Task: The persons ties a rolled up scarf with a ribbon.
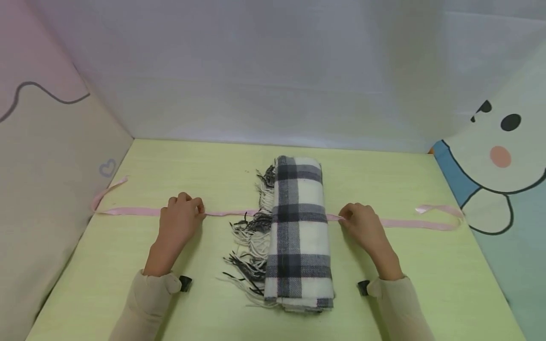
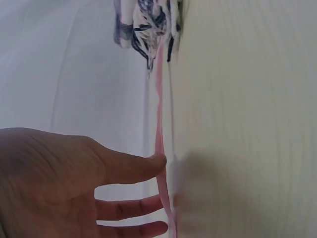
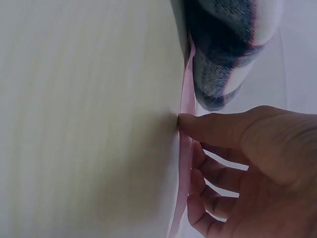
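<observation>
A folded black-and-white plaid scarf (image 1: 300, 237) lies lengthwise on the table, its fringe (image 1: 251, 258) spread out on the left side. Beneath it runs a pink ribbon (image 1: 136, 211) that comes out on both sides; the stretch under the scarf is hidden. To the left of the fringe, my left hand (image 1: 181, 220) pinches the ribbon between thumb and fingers, and in the left wrist view the ribbon (image 2: 159, 109) runs from the thumb to the fringe. Close by the scarf's right edge, my right hand (image 1: 362, 227) pinches the ribbon's other side (image 3: 187, 99).
The pale yellow table (image 1: 204, 166) meets a white back wall (image 1: 273, 94). A left side panel (image 1: 51, 166) and a right panel with a cartoon face (image 1: 503, 137) flank it. Loose ribbon ends (image 1: 439, 208) curl near both side edges.
</observation>
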`<state>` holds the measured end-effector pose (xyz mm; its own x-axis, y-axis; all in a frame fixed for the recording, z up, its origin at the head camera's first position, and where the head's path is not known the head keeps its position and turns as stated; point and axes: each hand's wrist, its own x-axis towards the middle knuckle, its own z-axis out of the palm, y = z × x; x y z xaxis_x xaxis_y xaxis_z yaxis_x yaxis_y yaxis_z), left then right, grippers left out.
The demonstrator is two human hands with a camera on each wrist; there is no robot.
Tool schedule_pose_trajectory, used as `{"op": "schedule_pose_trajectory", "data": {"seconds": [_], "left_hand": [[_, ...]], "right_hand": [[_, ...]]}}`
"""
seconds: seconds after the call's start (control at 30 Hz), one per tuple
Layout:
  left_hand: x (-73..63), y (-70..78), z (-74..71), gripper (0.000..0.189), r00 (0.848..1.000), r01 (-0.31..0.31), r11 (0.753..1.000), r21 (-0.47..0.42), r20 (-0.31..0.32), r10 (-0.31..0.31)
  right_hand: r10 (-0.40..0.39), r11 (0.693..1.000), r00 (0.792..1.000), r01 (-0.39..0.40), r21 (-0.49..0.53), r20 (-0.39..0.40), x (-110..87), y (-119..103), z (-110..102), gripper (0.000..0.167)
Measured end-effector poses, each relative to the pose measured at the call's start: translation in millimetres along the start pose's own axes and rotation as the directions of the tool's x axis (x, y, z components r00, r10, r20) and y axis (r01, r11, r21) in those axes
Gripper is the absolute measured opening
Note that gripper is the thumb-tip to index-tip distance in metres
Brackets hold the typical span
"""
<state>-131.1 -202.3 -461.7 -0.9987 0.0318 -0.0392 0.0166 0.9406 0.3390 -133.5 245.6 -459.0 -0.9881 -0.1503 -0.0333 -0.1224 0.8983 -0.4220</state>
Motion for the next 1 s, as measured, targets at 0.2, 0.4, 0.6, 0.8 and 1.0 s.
{"op": "schedule_pose_trajectory", "data": {"seconds": [0.2,0.4,0.6,0.8,1.0], "left_hand": [[-5.5,2.9,-27.1,0.022,0.993,0.036,0.988,-0.149,0.117,-0.018],[-9.7,8.1,-65.2,0.044,0.976,0.047,0.978,-0.203,0.219,-0.001],[-10.4,7.7,-85.9,0.028,0.986,-0.04,0.976,-0.216,0.153,0.074],[-11.2,20.5,-99.9,0.029,0.989,-0.051,0.93,-0.365,0.109,0.097],[-12.3,46.5,-112.2,0.022,0.977,-0.157,0.813,-0.561,0.033,0.212]], "right_hand": [[-0.003,0.999,0.997,0.0,0.035,0.079,-3.9,-1,-12,0.007],[-0.042,0.976,0.964,-0.017,0.217,0.264,-7.4,4,-39,0.021],[-0.042,0.975,0.928,-0.043,0.218,0.369,-7.7,10,-63,0.033],[-0.021,0.958,0.934,-0.084,0.276,0.357,-10.1,9,-82,0.034],[-0.057,0.945,0.947,-0.051,0.323,0.318,-12.9,-10,-103,0.028]]}}
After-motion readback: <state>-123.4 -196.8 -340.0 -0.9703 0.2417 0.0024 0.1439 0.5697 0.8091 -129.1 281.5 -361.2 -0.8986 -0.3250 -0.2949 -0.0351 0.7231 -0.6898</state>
